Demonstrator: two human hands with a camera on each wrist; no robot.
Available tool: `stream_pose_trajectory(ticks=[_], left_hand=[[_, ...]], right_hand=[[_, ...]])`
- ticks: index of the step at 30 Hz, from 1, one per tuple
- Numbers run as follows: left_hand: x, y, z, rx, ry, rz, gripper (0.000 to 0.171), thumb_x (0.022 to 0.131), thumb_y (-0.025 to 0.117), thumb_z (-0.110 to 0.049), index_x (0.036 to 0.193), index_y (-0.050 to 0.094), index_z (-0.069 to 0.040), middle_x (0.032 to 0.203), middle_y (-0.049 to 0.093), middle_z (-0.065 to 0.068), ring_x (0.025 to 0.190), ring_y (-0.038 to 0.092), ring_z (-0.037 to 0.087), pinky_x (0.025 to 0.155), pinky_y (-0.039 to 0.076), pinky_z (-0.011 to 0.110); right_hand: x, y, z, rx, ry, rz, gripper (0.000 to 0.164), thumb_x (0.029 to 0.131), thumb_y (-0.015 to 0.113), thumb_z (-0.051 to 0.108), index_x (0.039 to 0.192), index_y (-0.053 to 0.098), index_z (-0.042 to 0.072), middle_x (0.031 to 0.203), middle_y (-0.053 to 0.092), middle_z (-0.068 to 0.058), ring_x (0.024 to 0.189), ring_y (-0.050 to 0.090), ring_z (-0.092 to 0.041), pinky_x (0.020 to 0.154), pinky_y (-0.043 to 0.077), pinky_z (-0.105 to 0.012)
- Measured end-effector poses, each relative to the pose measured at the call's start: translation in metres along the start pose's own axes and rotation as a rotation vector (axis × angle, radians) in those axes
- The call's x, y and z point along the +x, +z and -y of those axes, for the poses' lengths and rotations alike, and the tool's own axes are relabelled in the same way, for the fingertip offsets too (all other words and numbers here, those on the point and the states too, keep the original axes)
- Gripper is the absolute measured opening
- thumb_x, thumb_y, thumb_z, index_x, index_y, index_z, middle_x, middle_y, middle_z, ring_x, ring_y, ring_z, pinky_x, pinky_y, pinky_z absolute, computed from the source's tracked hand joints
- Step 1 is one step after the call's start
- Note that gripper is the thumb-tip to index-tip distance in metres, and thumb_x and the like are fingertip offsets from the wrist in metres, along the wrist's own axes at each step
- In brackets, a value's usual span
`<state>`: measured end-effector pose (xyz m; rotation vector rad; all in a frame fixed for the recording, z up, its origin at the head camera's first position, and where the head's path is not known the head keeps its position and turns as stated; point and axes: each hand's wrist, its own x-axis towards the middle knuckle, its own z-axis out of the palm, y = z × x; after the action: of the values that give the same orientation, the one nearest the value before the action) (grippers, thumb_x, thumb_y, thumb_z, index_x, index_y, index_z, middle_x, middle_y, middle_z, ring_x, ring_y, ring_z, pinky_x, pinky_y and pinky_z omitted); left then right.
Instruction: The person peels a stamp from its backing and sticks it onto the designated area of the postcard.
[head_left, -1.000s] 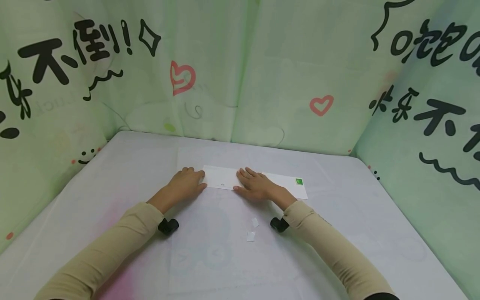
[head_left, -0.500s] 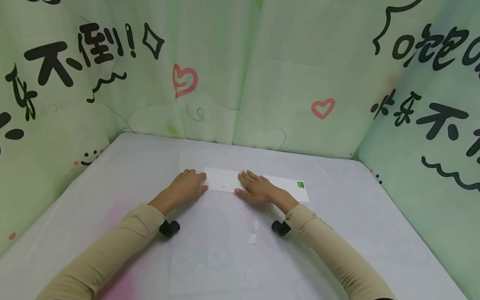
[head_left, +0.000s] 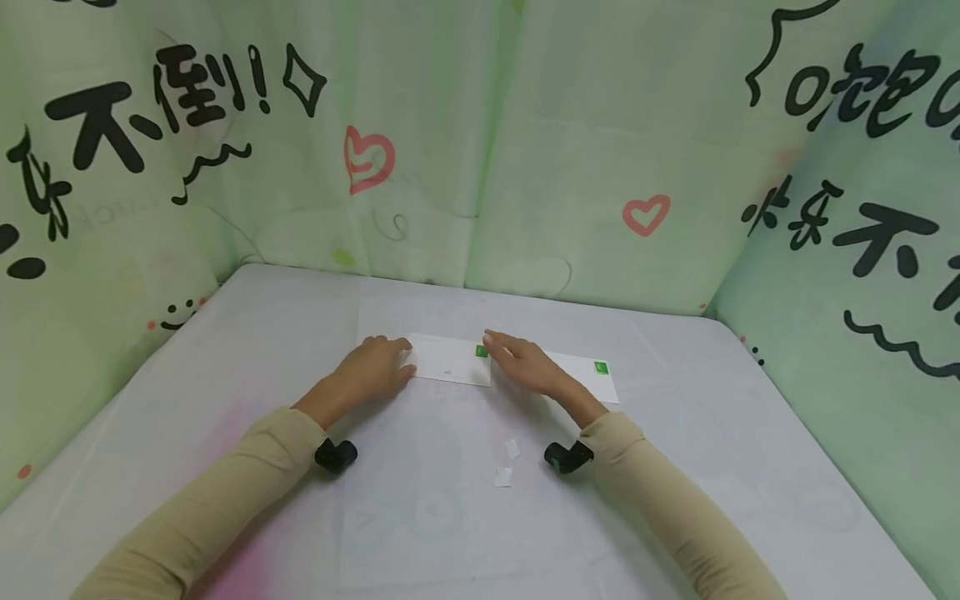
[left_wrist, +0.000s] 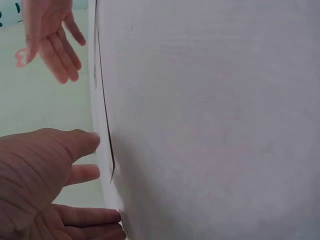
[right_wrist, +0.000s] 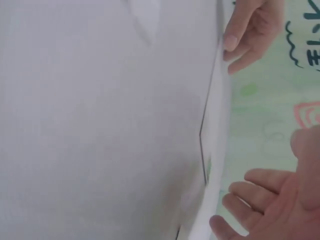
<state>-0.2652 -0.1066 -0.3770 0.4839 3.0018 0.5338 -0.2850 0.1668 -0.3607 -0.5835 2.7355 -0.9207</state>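
Note:
Two white envelopes lie side by side on the table in the head view. The left envelope (head_left: 442, 358) bears a green stamp (head_left: 482, 352) in its upper right corner and small print low in the middle. My left hand (head_left: 371, 367) touches its left edge, fingers fairly straight. Just off its right end hovers my right hand (head_left: 525, 364), fingers extended, raised and holding nothing; in the right wrist view that hand (right_wrist: 270, 200) is apart from the paper. Behind the right forearm shows the right envelope (head_left: 581, 371), with another green stamp (head_left: 602, 367); its left part is hidden.
Two small white paper scraps (head_left: 503, 477) lie on the white-covered table (head_left: 420, 517), nearer than the envelopes. A printed green curtain (head_left: 555, 150) encloses the back and sides. Each wrist carries a black camera (head_left: 336, 456).
My right hand has lifted off the left envelope and moved slightly right, uncovering its green stamp and right end. The left hand stays at the left edge.

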Motion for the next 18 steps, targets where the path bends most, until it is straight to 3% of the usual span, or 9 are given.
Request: stream_pose_trajectory(ticks=[3, 7, 13, 18], left_hand=[[-0.002, -0.001, 0.002, -0.073, -0.014, -0.046, 0.046, 0.104, 0.057, -0.028, 0.141, 0.056, -0.001, 0.130, 0.062, 0.026, 0.125, 0.056, 0.043, 0.103, 0.046, 0.054], [-0.006, -0.005, 0.001, -0.165, 0.014, -0.127, 0.045, 0.104, 0.057, -0.027, 0.139, 0.057, 0.000, 0.127, 0.065, 0.026, 0.122, 0.059, 0.042, 0.103, 0.047, 0.054], [-0.011, -0.009, -0.004, -0.329, 0.057, -0.243, 0.046, 0.105, 0.055, -0.027, 0.141, 0.055, 0.001, 0.137, 0.060, 0.028, 0.130, 0.054, 0.044, 0.108, 0.044, 0.056], [-0.019, -0.010, -0.013, -0.450, 0.097, -0.291, 0.045, 0.105, 0.055, -0.027, 0.140, 0.057, 0.001, 0.136, 0.060, 0.030, 0.128, 0.057, 0.045, 0.104, 0.046, 0.058]], right_hand=[[-0.005, -0.001, 0.005, 0.170, 0.075, -0.057, 0.067, 0.110, 0.032, 0.052, 0.154, 0.043, 0.003, 0.156, 0.046, -0.017, 0.149, 0.037, -0.034, 0.121, 0.029, -0.051], [-0.010, -0.003, 0.012, 0.406, 0.111, -0.099, 0.062, 0.111, 0.034, 0.047, 0.150, 0.047, 0.001, 0.146, 0.057, -0.018, 0.139, 0.049, -0.032, 0.116, 0.037, -0.047], [-0.020, -0.005, 0.021, 0.641, 0.140, -0.111, 0.061, 0.111, 0.035, 0.046, 0.151, 0.045, 0.001, 0.144, 0.058, -0.016, 0.135, 0.054, -0.029, 0.113, 0.042, -0.042], [-0.035, -0.004, 0.028, 0.831, 0.126, -0.091, 0.059, 0.112, 0.034, 0.043, 0.149, 0.047, 0.000, 0.145, 0.057, -0.019, 0.135, 0.054, -0.030, 0.113, 0.042, -0.040]])
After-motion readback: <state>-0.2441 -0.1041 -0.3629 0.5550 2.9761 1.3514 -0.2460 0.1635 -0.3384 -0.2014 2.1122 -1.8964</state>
